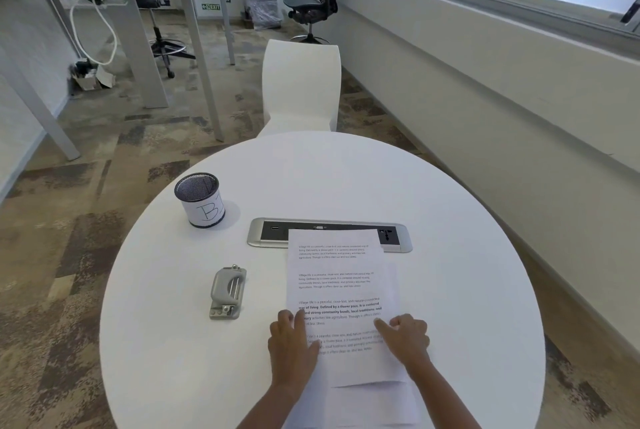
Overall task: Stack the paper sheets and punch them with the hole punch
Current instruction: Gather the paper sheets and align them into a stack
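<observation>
Printed paper sheets [341, 286] lie in a loose pile on the round white table [450, 255], the top sheet shifted forward of the ones beneath. My left hand [292, 342] grips the pile's left edge, thumb on top. On the right edge, my right hand [407, 335] pinches the sheets with its thumb lying on the text. A grey metal hole punch [227, 291] sits on the table left of the pile, apart from both hands.
A mesh pen cup [200, 199] with a paper label stands at the back left of the table. A socket panel [329, 236] is set into the tabletop, partly under the sheets. A white chair [301, 89] stands beyond the table.
</observation>
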Tool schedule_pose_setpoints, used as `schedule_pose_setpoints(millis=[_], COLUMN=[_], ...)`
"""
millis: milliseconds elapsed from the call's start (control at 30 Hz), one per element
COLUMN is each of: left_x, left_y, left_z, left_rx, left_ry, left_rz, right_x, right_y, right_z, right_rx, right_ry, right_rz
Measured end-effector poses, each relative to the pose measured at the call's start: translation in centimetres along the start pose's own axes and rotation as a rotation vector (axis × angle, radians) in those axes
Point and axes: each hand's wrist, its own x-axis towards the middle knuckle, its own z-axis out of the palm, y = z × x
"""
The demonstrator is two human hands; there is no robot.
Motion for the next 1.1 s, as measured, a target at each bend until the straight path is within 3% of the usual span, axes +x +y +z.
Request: schedule_pose_setpoints(millis=[167,400,500,767,967,1100], left_x=[0.3,0.4,0.4,0.7,2.8,4.6], left_y=[-0.1,-0.1,-0.1,-0.5,-1.5,-0.9], left_z=[-0.2,-0.3,-0.4,-0.5,-2.9,-5.0], left_rx=[-0.034,-0.053,-0.055,-0.125,-0.514,-1.081], left_ry=[-0.014,-0.017,-0.017,-0.029,0.092,-0.157], left_rz=[0.002,-0.008,-0.014,-0.019,-0.161,-0.268], right_x=[0.5,1.4,1.4,0.7,0.5,0.5], right_y=[0.5,0.7,0.4,1.3,1.8,1.7], right_z=[-0.9,-2.5,-2.6,-1.3,-3.1,-3.7], right_rx=[0.325,0.648,0.569,0.171,0.516,0.544], right_ry=[-0.048,-0.306,-0.334,-0.099,-0.155,-0.207], right_rz=[0.078,0.135,0.084,-0.189,-0.218,-0.218])
